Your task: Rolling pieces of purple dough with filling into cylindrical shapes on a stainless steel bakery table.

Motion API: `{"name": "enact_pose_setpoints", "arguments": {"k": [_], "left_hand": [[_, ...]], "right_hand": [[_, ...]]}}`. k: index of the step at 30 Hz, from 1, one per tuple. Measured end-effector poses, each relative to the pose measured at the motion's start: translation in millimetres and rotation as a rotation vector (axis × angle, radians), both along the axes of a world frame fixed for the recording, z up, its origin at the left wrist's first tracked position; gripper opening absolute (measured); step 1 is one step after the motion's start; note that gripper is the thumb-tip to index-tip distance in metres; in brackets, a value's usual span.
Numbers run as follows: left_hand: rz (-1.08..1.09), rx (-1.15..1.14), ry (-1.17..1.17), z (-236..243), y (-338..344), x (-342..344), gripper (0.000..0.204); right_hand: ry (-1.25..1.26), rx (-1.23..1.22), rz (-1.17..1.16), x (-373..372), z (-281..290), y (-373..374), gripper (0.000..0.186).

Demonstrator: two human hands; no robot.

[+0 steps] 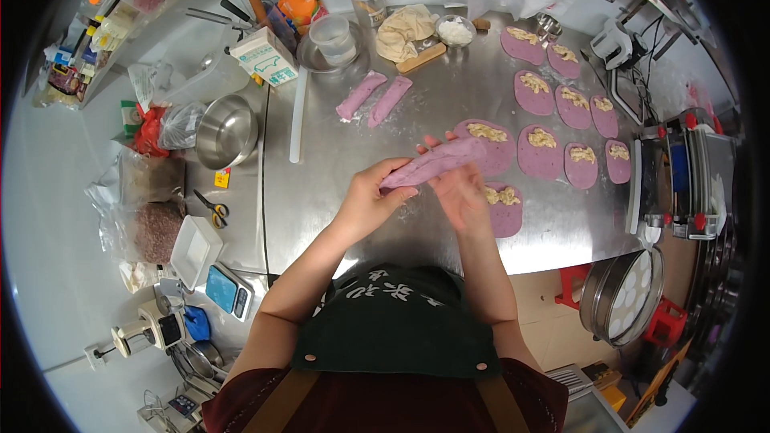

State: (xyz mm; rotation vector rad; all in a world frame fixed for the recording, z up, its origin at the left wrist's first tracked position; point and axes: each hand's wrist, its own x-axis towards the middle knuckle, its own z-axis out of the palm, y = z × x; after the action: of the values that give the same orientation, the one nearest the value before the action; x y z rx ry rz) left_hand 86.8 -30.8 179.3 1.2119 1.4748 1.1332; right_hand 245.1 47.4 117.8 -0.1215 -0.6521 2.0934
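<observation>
A long purple dough roll (437, 165) is held above the steel table in front of me, tilted up toward its right end. My left hand (374, 192) is closed around its left end, thumb along the near side. Under the right part, my right hand (461, 196) supports the roll, its fingertips showing beyond the far side. Two finished purple rolls (391, 101) lie side by side on a floury patch farther off. To the right are several flat purple dough pieces (539, 162), each topped with a pale yellow, lumpy filling (542, 138). One flat dough piece (507, 223) rests just beside my right wrist.
At the back stand a carton (265, 58), a clear plastic cup (333, 38), a beige cloth (405, 32) and a bowl of white powder (455, 31). On the left are a steel bowl (227, 131), scissors (212, 208) and a scale (228, 289). A round steamer (622, 297) stands at lower right.
</observation>
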Motion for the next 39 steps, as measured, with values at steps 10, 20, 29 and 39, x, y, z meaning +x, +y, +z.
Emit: {"name": "enact_pose_setpoints", "arguments": {"k": [10, 20, 29, 39], "left_hand": [[0.107, -0.475, -0.466, -131.1, 9.6, -13.5, 0.04], [0.383, -0.403, -0.628, -180.7, 77.3, -23.0, 0.044], [0.427, -0.297, 0.078, -202.0, 102.5, -28.8, 0.046], [0.339, 0.04, 0.895, -210.4, 16.7, -20.7, 0.059]], "right_hand": [[-0.675, -0.427, -0.055, -15.7, -98.9, 5.7, 0.047], [-1.113, -0.183, -0.073, -74.2, -128.2, 102.3, 0.035], [-1.373, 0.223, -0.369, -56.0, -178.1, 154.1, 0.04], [-1.695, 1.125, -0.389, -31.7, -137.5, -18.3, 0.06]]}}
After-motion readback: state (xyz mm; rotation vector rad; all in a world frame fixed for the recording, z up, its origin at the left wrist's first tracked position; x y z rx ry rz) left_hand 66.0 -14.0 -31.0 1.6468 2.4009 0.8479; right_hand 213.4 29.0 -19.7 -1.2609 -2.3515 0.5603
